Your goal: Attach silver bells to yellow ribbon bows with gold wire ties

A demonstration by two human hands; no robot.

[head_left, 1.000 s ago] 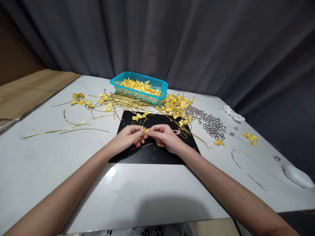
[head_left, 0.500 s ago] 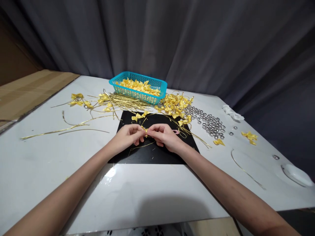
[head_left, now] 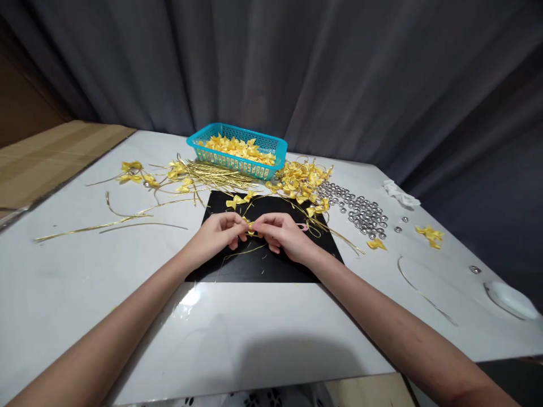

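Note:
Over the black mat [head_left: 263,272], my left hand [head_left: 223,233] and my right hand [head_left: 283,234] meet fingertip to fingertip. Both pinch a small yellow ribbon bow [head_left: 249,226], mostly covered by the fingers. A thin gold cord [head_left: 246,251] lies on the mat just below the hands. Beyond the fingers, two more yellow bows [head_left: 241,200] rest at the mat's far edge. Beside my right hand, part of a pink looped object [head_left: 302,226] shows; the hand hides the remainder.
A turquoise basket [head_left: 237,165] of yellow bows stands at the back, with gold cords [head_left: 216,176] before it. To its right are heaped bows [head_left: 301,180] and many silver beads [head_left: 367,216]. A white dish [head_left: 511,299] and crumpled tissue [head_left: 401,194] lie farther right.
Both hands stay pinched at the bow, with only a slight shift of the left fingers. The whole view has moved very slightly; nothing else differs.

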